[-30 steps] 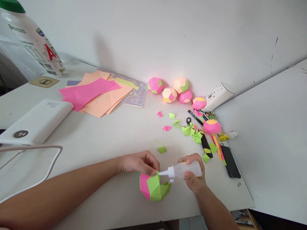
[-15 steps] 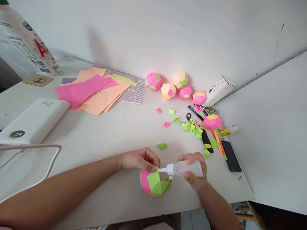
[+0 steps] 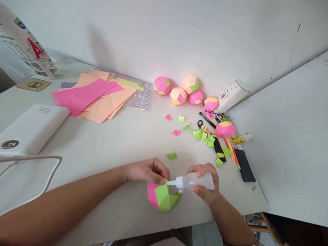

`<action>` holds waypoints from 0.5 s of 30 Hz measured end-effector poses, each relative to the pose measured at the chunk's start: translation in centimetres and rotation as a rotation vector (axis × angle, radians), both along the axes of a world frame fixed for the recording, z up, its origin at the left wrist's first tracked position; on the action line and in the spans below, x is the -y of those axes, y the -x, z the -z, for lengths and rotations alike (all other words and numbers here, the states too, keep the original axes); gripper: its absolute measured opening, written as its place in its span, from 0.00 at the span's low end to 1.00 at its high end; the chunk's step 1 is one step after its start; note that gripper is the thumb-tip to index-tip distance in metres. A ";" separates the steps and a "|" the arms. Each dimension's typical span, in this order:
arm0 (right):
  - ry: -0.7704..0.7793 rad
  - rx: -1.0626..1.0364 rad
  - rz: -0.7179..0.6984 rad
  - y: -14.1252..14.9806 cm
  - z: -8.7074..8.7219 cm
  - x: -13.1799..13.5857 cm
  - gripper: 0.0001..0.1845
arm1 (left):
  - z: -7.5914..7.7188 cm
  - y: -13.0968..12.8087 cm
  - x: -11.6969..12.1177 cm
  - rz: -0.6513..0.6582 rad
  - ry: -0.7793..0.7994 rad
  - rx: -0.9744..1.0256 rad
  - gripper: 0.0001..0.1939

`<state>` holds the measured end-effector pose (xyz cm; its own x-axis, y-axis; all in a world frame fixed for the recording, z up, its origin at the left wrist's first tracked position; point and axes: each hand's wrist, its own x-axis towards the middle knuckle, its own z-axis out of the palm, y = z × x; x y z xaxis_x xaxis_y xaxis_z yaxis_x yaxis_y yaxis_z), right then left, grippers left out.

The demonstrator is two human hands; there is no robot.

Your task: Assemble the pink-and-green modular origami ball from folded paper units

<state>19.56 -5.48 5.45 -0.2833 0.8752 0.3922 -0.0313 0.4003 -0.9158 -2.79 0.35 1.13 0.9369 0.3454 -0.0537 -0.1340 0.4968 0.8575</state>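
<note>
My left hand (image 3: 150, 171) pinches the upper edge of a partly built pink and green folded-paper ball (image 3: 164, 198), which has an opening at its upper right. In my right hand (image 3: 206, 182) is a translucent glue bottle (image 3: 196, 181), lying nearly level. Its white nozzle points left, and the tip meets the green paper right beside my left thumb. A loose green folded piece (image 3: 172, 155) lies on the table just beyond my hands. More green folded pieces (image 3: 205, 136) are heaped farther right, and two pink ones (image 3: 176, 132) lie left of that heap.
Several finished paper balls (image 3: 190, 84) stand along the wall. Peach and pink paper sheets (image 3: 102, 99) lie at the back left, near a white power bank (image 3: 33, 128) with a cable and a tall bottle (image 3: 28, 48). At right are a white box (image 3: 233, 96), a yellow glue bottle (image 3: 241, 138) and a black phone (image 3: 245, 165).
The whole scene has shifted slightly left in view as the camera turned. Both hands keep the same hold, and the nozzle tip stays at the paper's edge.
</note>
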 end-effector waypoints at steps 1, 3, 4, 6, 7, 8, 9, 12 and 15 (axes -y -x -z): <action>-0.001 0.002 -0.007 0.0 -0.1 0.0 0.12 | 0.0 0.0 0.0 0.001 0.001 0.003 0.09; 0.003 -0.001 -0.034 0.0 -0.3 0.0 0.12 | -0.1 0.0 0.0 0.000 0.002 0.009 0.09; 0.007 -0.009 -0.053 -0.1 -0.4 0.0 0.11 | -0.1 0.0 0.0 -0.001 0.002 0.011 0.09; 0.021 -0.022 -0.083 -0.1 -0.5 0.0 0.11 | -0.1 0.0 0.0 -0.003 0.003 0.014 0.09; 0.028 -0.024 -0.082 -0.1 -0.5 0.0 0.12 | 0.0 0.0 0.0 -0.004 0.003 0.015 0.09; 0.037 -0.022 -0.067 -0.1 -0.4 0.0 0.12 | 0.0 -0.1 0.0 -0.005 0.003 0.015 0.09; 0.045 -0.017 -0.041 -0.2 -0.4 0.0 0.12 | 0.0 -0.1 0.0 -0.006 0.002 0.013 0.09; 0.058 0.005 0.036 -0.3 -0.3 0.0 0.11 | 0.1 -0.1 0.0 -0.005 0.002 0.007 0.09; 0.066 0.008 0.011 -0.3 -0.2 -0.1 0.12 | 0.1 0.0 0.0 0.003 0.005 0.010 0.08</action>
